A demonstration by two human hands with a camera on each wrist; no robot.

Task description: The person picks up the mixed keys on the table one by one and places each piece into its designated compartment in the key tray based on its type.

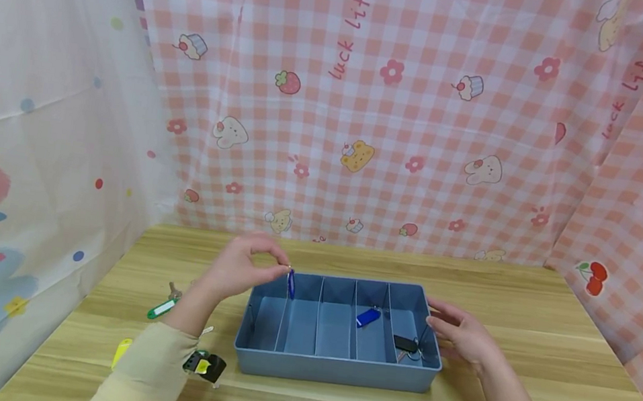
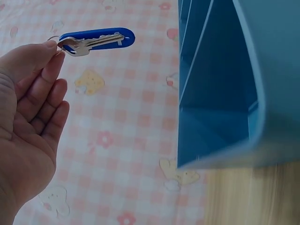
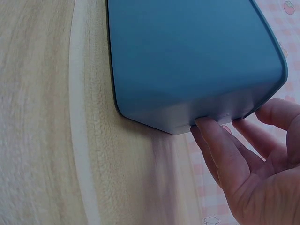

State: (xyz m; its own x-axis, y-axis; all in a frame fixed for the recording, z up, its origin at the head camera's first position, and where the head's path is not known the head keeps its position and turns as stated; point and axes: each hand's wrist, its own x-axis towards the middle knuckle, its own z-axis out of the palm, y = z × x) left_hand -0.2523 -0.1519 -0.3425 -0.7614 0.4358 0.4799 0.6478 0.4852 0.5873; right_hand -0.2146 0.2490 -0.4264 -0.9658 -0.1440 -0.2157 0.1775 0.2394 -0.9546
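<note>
My left hand [image 1: 246, 265] pinches a key with a blue tag [image 2: 97, 40] by its ring between thumb and forefinger, the other fingers loosely bent. In the head view it dangles over the left part of a blue-grey divided box [image 1: 329, 371], near the leftmost divider. My right hand [image 1: 465, 334] touches the box's right end. The right wrist view shows its fingertips [image 3: 204, 123] against the outer wall and the thumb near the rim. Inside, a blue key tag [image 1: 368, 318] lies in the second compartment from the right, and a black tag [image 1: 405, 344] with a ring in the rightmost.
Left of the box, a green-edged key tag [image 1: 162, 309] with a key [image 1: 174, 290] lies on the wooden table [image 1: 525, 322]. A yellow tag [image 1: 121, 352] is close to the left sleeve, which partly hides more small items. Patterned cloth [image 1: 369, 119] hangs behind the table and at both sides.
</note>
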